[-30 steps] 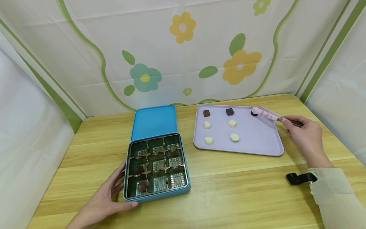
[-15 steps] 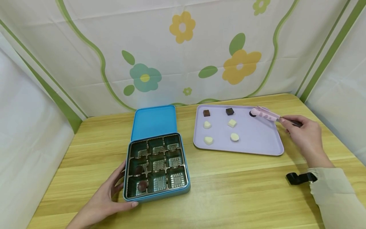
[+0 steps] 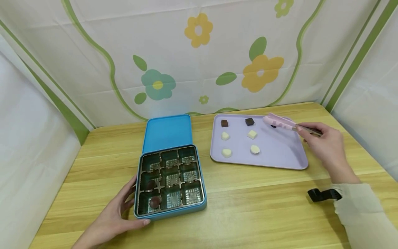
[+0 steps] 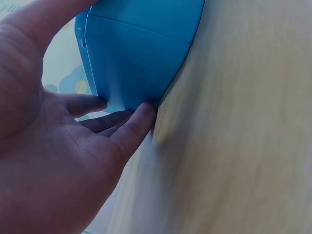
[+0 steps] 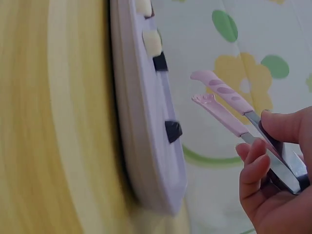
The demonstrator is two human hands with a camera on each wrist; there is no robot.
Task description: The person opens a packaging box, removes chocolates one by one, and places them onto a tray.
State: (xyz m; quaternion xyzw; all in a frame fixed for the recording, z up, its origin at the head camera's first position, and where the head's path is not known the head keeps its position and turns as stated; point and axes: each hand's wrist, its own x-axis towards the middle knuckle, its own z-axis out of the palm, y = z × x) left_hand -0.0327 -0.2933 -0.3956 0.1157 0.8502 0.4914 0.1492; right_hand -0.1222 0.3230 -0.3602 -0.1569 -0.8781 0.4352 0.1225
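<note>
My left hand (image 3: 109,218) holds the near left corner of a blue tin (image 3: 177,212), thumb along the front wall and fingers against the left side. Its gold-brown insert has compartments; round dark chocolates (image 3: 154,202) sit in two of them, at the left. In the left wrist view, fingertips touch the tin's wall (image 4: 141,63). My right hand (image 3: 326,148) grips pink-tipped tongs (image 3: 281,123) over the far right of a lilac tray (image 3: 280,154). The right wrist view shows the tongs' tips parted with nothing between them, apart from a dark chocolate (image 5: 173,131) on the tray.
Two dark square chocolates (image 3: 249,121) and several white ones (image 3: 255,149) lie on the tray's left half. The tin's blue lid (image 3: 168,133) lies tilted back behind it. A black strap (image 3: 323,195) hangs at the right sleeve. A flowered cloth (image 3: 199,62) stands behind the table.
The tongs were at the far right dark chocolate; now they are lifted off it and shifted left, with the right hand. The chocolate stays on the tray. The left hand and tin have not moved.
</note>
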